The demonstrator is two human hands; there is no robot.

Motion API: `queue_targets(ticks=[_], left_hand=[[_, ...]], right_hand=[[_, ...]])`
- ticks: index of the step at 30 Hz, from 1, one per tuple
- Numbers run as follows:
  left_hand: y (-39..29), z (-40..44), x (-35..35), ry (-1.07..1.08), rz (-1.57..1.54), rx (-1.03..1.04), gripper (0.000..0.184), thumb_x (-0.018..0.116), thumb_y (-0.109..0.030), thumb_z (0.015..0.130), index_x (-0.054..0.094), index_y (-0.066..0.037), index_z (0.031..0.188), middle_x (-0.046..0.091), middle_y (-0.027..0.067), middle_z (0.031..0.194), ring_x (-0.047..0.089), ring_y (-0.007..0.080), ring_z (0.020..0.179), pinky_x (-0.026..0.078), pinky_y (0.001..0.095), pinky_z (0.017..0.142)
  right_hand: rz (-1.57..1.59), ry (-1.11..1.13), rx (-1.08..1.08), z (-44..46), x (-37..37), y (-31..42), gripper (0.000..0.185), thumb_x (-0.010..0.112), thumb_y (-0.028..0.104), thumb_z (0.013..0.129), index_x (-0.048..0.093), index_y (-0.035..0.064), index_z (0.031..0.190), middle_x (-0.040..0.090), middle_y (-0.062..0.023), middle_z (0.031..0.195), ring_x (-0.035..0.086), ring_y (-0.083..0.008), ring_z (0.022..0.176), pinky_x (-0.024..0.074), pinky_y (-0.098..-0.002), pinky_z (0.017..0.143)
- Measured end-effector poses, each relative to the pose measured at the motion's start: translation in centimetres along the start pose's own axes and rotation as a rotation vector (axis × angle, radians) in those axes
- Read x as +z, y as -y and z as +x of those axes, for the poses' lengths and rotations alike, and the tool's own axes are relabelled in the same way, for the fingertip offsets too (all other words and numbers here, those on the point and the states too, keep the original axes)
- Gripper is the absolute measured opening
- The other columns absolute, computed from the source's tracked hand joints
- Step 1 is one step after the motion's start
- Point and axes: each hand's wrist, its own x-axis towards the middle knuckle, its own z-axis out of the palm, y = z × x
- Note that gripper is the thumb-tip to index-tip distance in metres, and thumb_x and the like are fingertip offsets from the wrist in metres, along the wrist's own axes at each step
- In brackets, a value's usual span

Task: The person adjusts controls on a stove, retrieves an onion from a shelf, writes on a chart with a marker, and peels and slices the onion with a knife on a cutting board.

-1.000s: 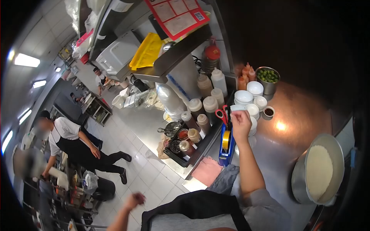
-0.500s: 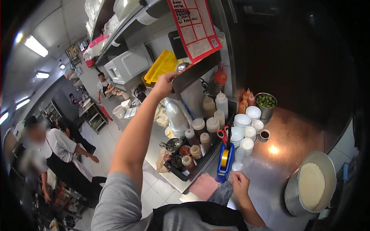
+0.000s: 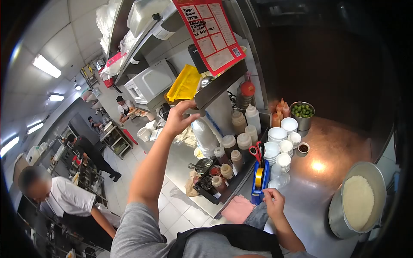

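My left hand (image 3: 183, 119) is raised at the end of the metal shelf (image 3: 221, 84), just below its edge. Its thumb and fingers are apart, with nothing between them. Behind it lies a yellow packet (image 3: 185, 82) on the shelf. My right hand (image 3: 274, 202) is closed, its fingertips pinched together beside the blue tape dispenser (image 3: 260, 182). Whether something small is in that pinch is hidden. Red-handled scissors (image 3: 255, 150) stand upright at the dispenser's far end. A folded pink cloth (image 3: 238, 209) lies left of the dispenser.
Squeeze bottles (image 3: 236, 160) and sauce containers (image 3: 206, 182) crowd the left counter. White bowls (image 3: 277, 134) are stacked beyond the dispenser, near a pot of green fruit (image 3: 302, 112). A large pot of white grains (image 3: 359, 202) stands at right. A co-worker (image 3: 71, 200) is at lower left.
My left hand has come off the shelf edge and its fingers have spread. My right hand stays closed by the dispenser. The view has shifted, and the near co-worker is bent lower.
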Motion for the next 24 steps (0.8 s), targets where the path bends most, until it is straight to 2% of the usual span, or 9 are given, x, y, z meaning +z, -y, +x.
queue_targets(ticks=[5, 9, 12, 16, 17, 18, 21, 22, 24], left_hand=[[-1.7, -1.2, -1.0, -0.322, 0.143, -0.103, 0.020, 0.066, -0.004, 0.078, 0.064, -0.004, 0.098, 0.064, 0.0102, 0.083, 0.061, 0.0185, 0.070, 0.049, 0.0283, 0.064], [-7.8, -0.3, -6.5, -0.532, 0.430, 0.160, 0.015, 0.070, -0.003, 0.072, 0.062, -0.004, 0.084, 0.059, 0.0076, 0.073, 0.056, 0.0204, 0.065, 0.046, 0.0314, 0.060], [-14.1, 0.3, -7.4, -0.303, 0.506, 0.414, 0.017, 0.073, -0.008, 0.067, 0.061, -0.006, 0.080, 0.058, 0.0052, 0.071, 0.055, 0.0208, 0.065, 0.045, 0.0329, 0.059], [-18.7, -0.7, -3.3, -0.024, 0.462, 0.692, 0.018, 0.064, -0.019, 0.064, 0.059, -0.010, 0.080, 0.054, 0.0039, 0.076, 0.055, 0.0190, 0.076, 0.044, 0.0326, 0.065], [-19.0, -0.6, -2.1, -0.109, 0.365, 0.696, 0.020, 0.066, -0.021, 0.067, 0.058, -0.010, 0.082, 0.054, 0.0045, 0.082, 0.055, 0.0223, 0.079, 0.045, 0.0350, 0.068], [-19.3, -0.3, -1.0, -0.218, 0.262, 0.540, 0.022, 0.066, -0.024, 0.071, 0.058, -0.009, 0.084, 0.055, 0.0060, 0.084, 0.056, 0.0248, 0.081, 0.045, 0.0367, 0.069], [-17.7, -0.8, 0.3, -0.041, 0.119, 0.120, 0.029, 0.065, -0.028, 0.080, 0.056, -0.005, 0.095, 0.059, 0.0107, 0.083, 0.058, 0.0305, 0.081, 0.045, 0.0382, 0.071], [-17.0, -1.1, 0.6, 0.101, 0.097, -0.016, 0.032, 0.064, -0.029, 0.082, 0.056, -0.003, 0.100, 0.061, 0.0123, 0.082, 0.058, 0.0321, 0.080, 0.046, 0.0382, 0.071], [-17.1, -0.9, 1.3, 0.308, -0.057, -0.086, 0.028, 0.061, -0.027, 0.085, 0.056, -0.002, 0.097, 0.060, 0.0148, 0.080, 0.059, 0.0329, 0.079, 0.046, 0.0383, 0.070]], right_hand=[[-0.029, 0.022, -0.222, 4.1, 1.8, 3.8, 0.007, 0.061, 0.005, 0.083, 0.063, -0.0015, 0.085, 0.061, -0.0087, 0.069, 0.059, -0.0156, 0.062, 0.0467, -0.0267, 0.058], [-0.027, -0.056, -0.597, 10.1, 2.8, 11.2, 0.013, 0.066, 0.000, 0.075, 0.063, 0.0002, 0.088, 0.060, -0.0120, 0.089, 0.060, -0.0230, 0.078, 0.0483, -0.0310, 0.068], [0.008, -0.006, -0.848, 13.1, 5.0, 18.5, 0.043, 0.072, 0.004, 0.068, 0.060, 0.0043, 0.109, 0.055, -0.0134, 0.110, 0.057, -0.0277, 0.097, 0.0469, -0.0359, 0.081], [0.210, 0.161, -0.842, 14.6, 8.5, 21.3, 0.036, 0.066, 0.011, 0.076, 0.058, 0.0044, 0.110, 0.060, -0.0107, 0.098, 0.060, -0.0279, 0.088, 0.0464, -0.0343, 0.080], [0.242, 0.259, -0.807, 15.1, 9.2, 20.3, 0.032, 0.062, 0.013, 0.080, 0.057, 0.0038, 0.110, 0.062, -0.0086, 0.092, 0.061, -0.0270, 0.084, 0.0463, -0.0333, 0.079], [0.491, 0.248, -0.606, 14.8, 9.7, 19.5, 0.025, 0.050, 0.012, 0.087, 0.055, 0.0013, 0.109, 0.055, -0.0024, 0.069, 0.056, -0.0190, 0.065, 0.0458, -0.0321, 0.073], [1.268, 0.414, -0.381, 15.7, 8.8, 18.0, 0.025, 0.044, 0.009, 0.089, 0.054, -0.0009, 0.111, 0.041, 0.0019, 0.058, 0.042, -0.0098, 0.054, 0.0436, -0.0299, 0.066], [1.355, 0.368, -0.402, 15.4, 8.3, 18.9, 0.023, 0.044, 0.011, 0.091, 0.055, -0.0011, 0.107, 0.031, 0.0036, 0.053, 0.031, -0.0070, 0.049, 0.0414, -0.0279, 0.062], [1.352, 0.326, -0.341, 15.1, 7.6, 19.9, 0.022, 0.045, 0.014, 0.093, 0.056, -0.0011, 0.104, 0.030, 0.0036, 0.052, 0.031, -0.0069, 0.049, 0.0406, -0.0274, 0.062]])
